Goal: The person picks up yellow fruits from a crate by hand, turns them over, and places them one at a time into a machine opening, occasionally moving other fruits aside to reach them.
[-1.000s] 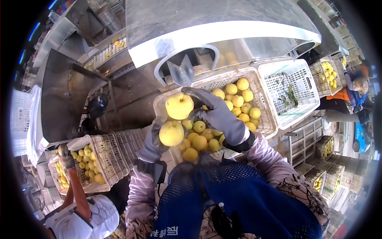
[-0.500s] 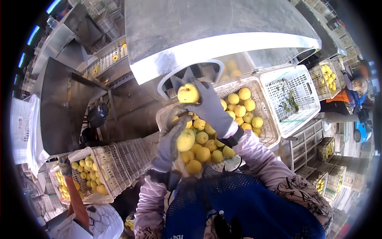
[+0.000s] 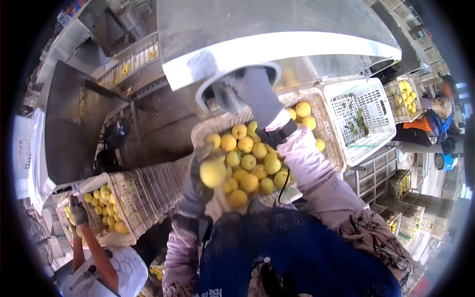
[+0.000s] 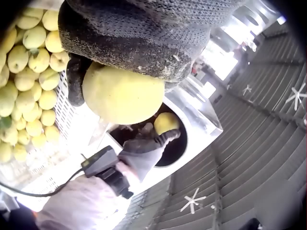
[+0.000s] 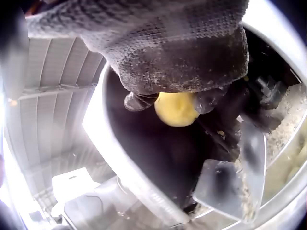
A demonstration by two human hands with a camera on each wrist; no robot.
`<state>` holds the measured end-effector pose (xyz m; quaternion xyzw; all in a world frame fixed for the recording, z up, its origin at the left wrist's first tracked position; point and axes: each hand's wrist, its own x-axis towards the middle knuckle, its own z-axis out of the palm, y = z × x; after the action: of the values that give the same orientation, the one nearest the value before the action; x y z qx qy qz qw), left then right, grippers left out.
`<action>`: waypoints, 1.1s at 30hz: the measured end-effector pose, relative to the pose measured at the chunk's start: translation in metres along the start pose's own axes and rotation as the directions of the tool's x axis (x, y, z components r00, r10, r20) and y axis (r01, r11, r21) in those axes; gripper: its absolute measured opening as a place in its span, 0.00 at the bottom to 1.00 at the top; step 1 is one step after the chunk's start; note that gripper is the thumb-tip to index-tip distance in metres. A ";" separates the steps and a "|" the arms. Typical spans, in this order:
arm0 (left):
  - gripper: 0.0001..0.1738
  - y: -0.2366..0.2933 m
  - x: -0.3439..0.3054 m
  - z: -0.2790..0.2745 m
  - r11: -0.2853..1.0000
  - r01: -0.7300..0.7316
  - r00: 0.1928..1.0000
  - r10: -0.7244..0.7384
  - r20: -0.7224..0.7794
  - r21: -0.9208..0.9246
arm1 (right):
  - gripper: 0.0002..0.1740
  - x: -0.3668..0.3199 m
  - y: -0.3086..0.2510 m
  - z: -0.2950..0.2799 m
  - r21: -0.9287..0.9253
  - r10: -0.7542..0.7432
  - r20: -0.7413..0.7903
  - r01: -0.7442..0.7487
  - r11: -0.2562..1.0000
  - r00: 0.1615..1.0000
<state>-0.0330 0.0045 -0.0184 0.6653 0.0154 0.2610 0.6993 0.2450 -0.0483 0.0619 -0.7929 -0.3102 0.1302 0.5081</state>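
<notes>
My gloved left hand (image 3: 197, 161) grips a yellow peach (image 4: 122, 93) over the left side of a crate (image 3: 327, 121) of peaches (image 3: 249, 161). In the left wrist view its fingers and thumb curl round the fruit. The gloved right hand (image 3: 253, 88) reaches into the round opening (image 3: 202, 95) of a metal machine (image 3: 277, 20), above the crate. Between its fingers is another yellow peach (image 5: 176, 109), seen in the right wrist view inside the dark opening. Angled metal plates (image 5: 223, 187) stand below that hand.
Right of the peach crate stands a white crate (image 3: 352, 156) with some green leaves in it. At the left, another person's gloved hand (image 3: 78, 212) is at a crate of peaches beside a row of nested crates (image 3: 153, 190). Another person (image 3: 438, 111) is at the far right.
The right hand has moved with its peach from over the crate up into the machine's opening. My left hand, still holding its peach, has shifted slightly left from half a second ago.
</notes>
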 end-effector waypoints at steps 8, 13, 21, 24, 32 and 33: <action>0.27 0.020 0.038 0.018 0.688 0.394 0.865 -0.501 -0.006 -0.609 | 0.54 -0.151 -0.018 -0.018 -0.036 0.087 0.454 -0.079 0.996 0.887; 0.29 0.055 0.055 0.064 0.759 0.386 0.853 -0.511 -0.111 -0.524 | 0.52 -0.160 -0.008 -0.016 -0.101 0.059 0.336 -0.026 0.995 0.940; 0.47 0.091 0.062 0.069 0.840 0.355 0.917 -0.398 -0.019 -0.410 | 0.56 -0.153 -0.015 -0.071 0.150 -0.070 0.452 0.002 0.989 0.889; 0.48 0.098 0.068 0.061 0.746 0.399 0.893 -0.449 0.040 -0.533 | 0.55 -0.145 -0.002 -0.071 0.367 -0.058 0.481 -0.140 0.919 0.875; 0.48 0.058 0.081 0.035 0.686 0.324 0.918 -0.394 0.041 -0.652 | 0.47 -0.130 -0.019 -0.049 0.147 -0.095 0.326 0.049 0.988 0.941; 0.48 0.054 0.084 0.032 0.684 0.287 0.924 -0.382 0.005 -0.671 | 0.46 -0.129 -0.019 -0.041 0.222 -0.022 0.247 -0.034 0.974 0.969</action>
<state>0.0331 0.0062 0.0634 0.3416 0.0911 0.1617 0.9213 0.1600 -0.1526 0.0832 -0.7088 -0.3522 0.2640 0.5513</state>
